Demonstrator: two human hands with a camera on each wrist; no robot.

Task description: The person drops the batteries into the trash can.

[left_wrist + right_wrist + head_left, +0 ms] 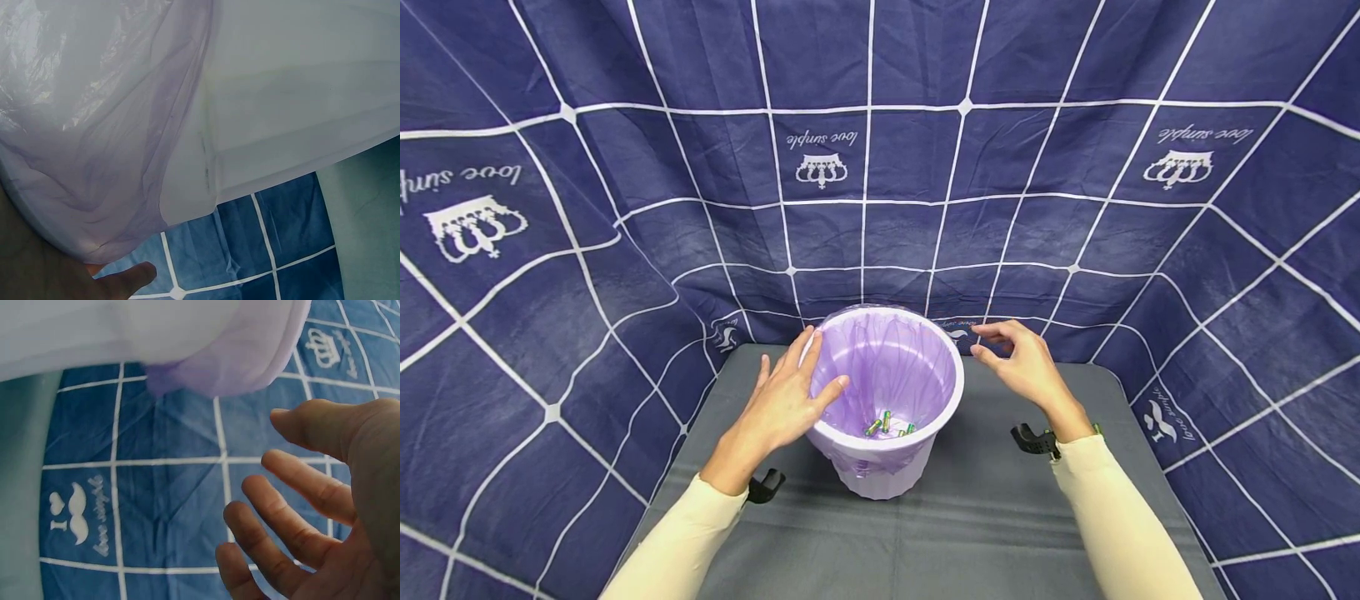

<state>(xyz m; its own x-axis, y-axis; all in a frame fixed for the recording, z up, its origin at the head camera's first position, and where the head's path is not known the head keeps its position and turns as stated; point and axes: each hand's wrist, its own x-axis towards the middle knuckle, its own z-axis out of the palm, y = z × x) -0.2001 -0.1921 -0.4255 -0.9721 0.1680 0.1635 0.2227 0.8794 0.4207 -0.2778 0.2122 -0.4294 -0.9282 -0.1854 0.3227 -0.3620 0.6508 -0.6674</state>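
A white waste bin [880, 479] with a purple plastic bag [891, 350] lining it stands upright on the grey surface. Inside, at the bottom, lie several small green-and-gold batteries [886, 421]. My left hand [782, 408] is at the bin's left rim, fingers extended along the outside and thumb overlapping the opening in the head view. Up close, the left wrist view shows the bag [112, 156] folded down over the bin's wall [281, 112]. To the right of the bin, apart from it, my right hand [1022, 362] hovers with loosely bent fingers and nothing in it.
Dark blue cloth [910, 233] with white grid lines hangs behind and on both sides. The grey tabletop [985, 517] extends around the bin. Black wrist straps [1033, 440] are worn on both forearms, over cream sleeves [1120, 517].
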